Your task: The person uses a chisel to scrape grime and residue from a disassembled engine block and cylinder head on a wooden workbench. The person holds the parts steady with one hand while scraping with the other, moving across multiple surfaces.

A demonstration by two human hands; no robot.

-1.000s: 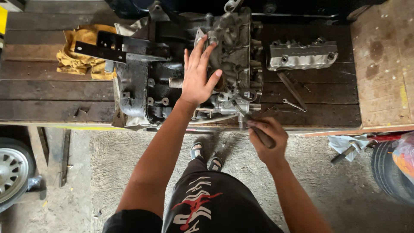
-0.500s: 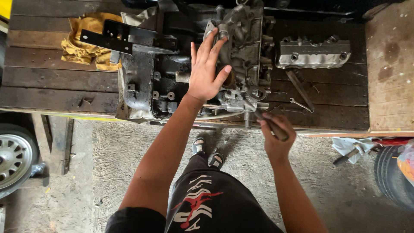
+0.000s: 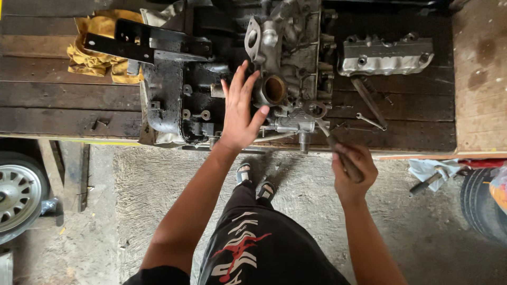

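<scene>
A greasy engine block [image 3: 179, 100] with a silver metal head [image 3: 288, 47] lies on a dark wooden workbench [image 3: 58, 100]. My left hand [image 3: 240, 111] rests flat on the block, fingers spread, beside a round brass-coloured opening [image 3: 274, 89]. My right hand [image 3: 353, 168] grips the handle of a ring wrench [image 3: 323, 122]. The wrench's ring end sits on a fitting at the engine's near right side.
A silver valve cover [image 3: 385, 55] lies at the right of the bench, with a small spanner [image 3: 369, 121] and a long tool [image 3: 368, 100] below it. Yellow cloth [image 3: 92, 58] lies at the left. A car wheel [image 3: 18, 192] and a tyre [image 3: 483, 198] stand on the concrete floor.
My right hand has come up from below the bench edge and set the wrench's ring end on the engine. My left hand stays pressed on the block.
</scene>
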